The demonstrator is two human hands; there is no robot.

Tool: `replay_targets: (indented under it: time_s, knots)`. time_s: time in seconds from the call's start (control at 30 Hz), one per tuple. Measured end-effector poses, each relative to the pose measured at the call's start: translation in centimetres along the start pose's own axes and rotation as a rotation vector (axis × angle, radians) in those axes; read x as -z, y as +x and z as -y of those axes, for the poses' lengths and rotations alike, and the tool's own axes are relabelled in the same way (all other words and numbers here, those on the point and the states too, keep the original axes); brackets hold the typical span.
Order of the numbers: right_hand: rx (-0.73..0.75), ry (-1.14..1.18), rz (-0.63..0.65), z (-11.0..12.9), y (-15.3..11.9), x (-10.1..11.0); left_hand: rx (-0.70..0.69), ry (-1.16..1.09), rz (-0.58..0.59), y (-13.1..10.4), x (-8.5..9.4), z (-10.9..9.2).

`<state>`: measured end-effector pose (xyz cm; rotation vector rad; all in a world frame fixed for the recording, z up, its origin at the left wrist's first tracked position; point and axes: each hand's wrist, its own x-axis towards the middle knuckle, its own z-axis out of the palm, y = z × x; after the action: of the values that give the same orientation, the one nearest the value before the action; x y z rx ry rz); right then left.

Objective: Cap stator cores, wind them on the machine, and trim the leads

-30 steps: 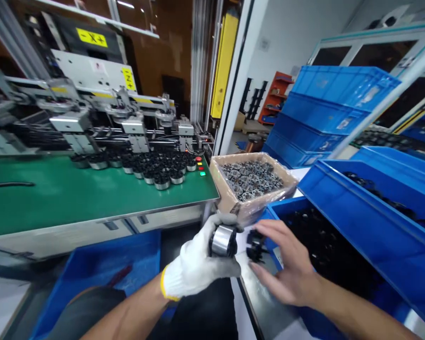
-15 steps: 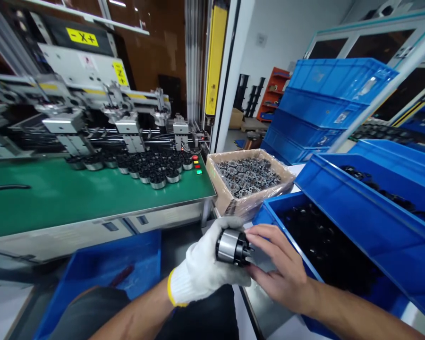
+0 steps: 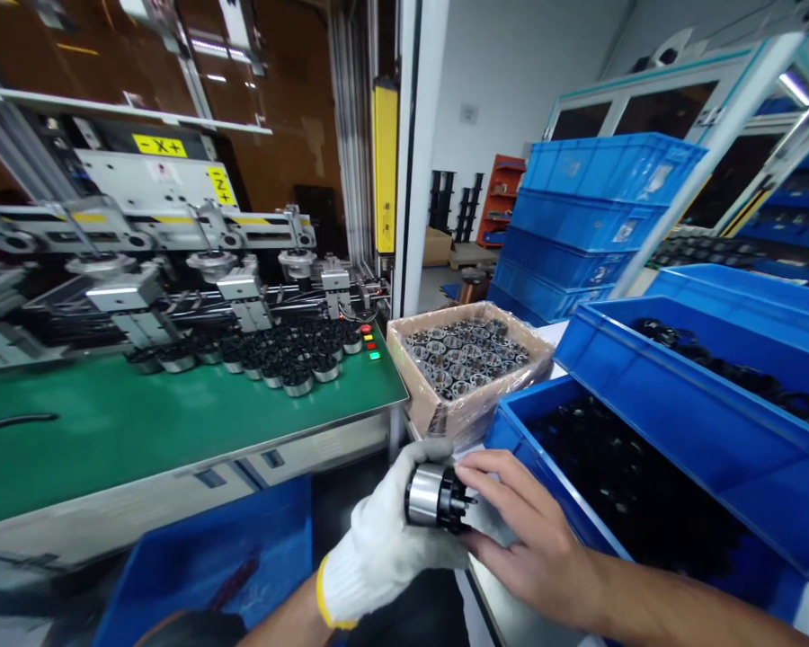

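My left hand [image 3: 389, 530], in a white knitted glove with a yellow cuff, wraps around a motor stator [image 3: 426, 496]. The stator is a short silver metal cylinder lying on its side, its axis pointing right. On its right end sits a black plastic end piece [image 3: 453, 503] with prongs sticking out. My bare right hand [image 3: 522, 530] pinches that black piece between thumb and fingers, from above and below. Some of the stator's far side is hidden by the glove. Both hands are in front of the cardboard box and left of the blue bins.
Several similar stators [image 3: 297, 373] stand on the green table [image 3: 195, 440] before a machine. A cardboard box [image 3: 438, 418] of metal cores lies ahead. Blue bins [image 3: 512, 422] with black parts are on the right; another blue bin [image 3: 175, 557] is low left. Blue crates [image 3: 580, 211] are stacked behind.
The view has tilted upward a little, so the table and machine appear lower. Both hands keep their grip on the stator, which shows slightly lower and further left.
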<state>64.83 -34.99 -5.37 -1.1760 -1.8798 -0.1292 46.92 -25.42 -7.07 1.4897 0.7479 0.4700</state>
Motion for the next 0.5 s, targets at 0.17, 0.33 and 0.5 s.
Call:
replay_targets:
  time_s: [0.17,0.33,0.5]
  knots:
    - [0.005,-0.043,-0.009,-0.2,0.0,-0.3,0.065,0.078,-0.016,0.1,0.3,-0.5]
    - [0.115,-0.101,-0.04,-0.3,0.2,-0.3,0.093,0.148,-0.001,-0.2,0.4,-0.8]
    - [0.212,-0.186,-0.04,-0.6,0.1,-0.4,0.049,0.313,-0.055,-0.4,0.0,-1.2]
